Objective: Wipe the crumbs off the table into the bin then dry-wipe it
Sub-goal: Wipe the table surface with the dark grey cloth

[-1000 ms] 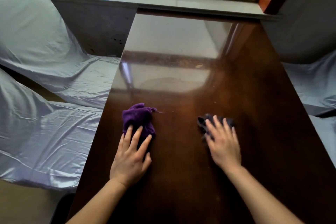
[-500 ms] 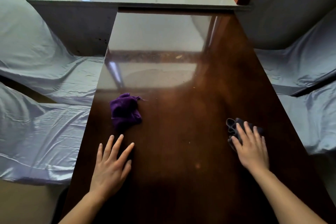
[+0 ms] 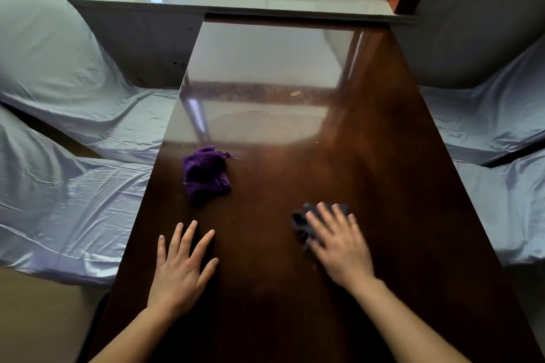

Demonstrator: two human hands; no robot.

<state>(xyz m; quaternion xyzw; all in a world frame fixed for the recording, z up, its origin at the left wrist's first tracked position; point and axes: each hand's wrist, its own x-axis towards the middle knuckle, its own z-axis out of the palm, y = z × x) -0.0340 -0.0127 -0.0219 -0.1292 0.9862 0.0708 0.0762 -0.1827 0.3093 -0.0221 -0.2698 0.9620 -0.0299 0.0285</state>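
A long glossy dark wooden table (image 3: 383,156) runs away from me toward the window. My right hand (image 3: 339,244) lies flat with spread fingers on a dark grey cloth (image 3: 299,222), pressing it onto the table; it looks motion-blurred. A crumpled purple cloth (image 3: 205,175) lies loose on the left part of the table. My left hand (image 3: 181,267) rests flat on the bare wood, fingers apart, a little nearer to me than the purple cloth and not touching it. A few pale crumbs (image 3: 295,93) lie farther up the table. No bin is in view.
Seats draped in pale blue sheets stand on the left (image 3: 73,186) and on the right (image 3: 486,127) of the table. A window sill (image 3: 236,0) and a window lie beyond the table's far end.
My right hand slid the grey cloth out to the right and has now swept it back toward the middle. My left hand came off the purple cloth and now rests on bare wood.
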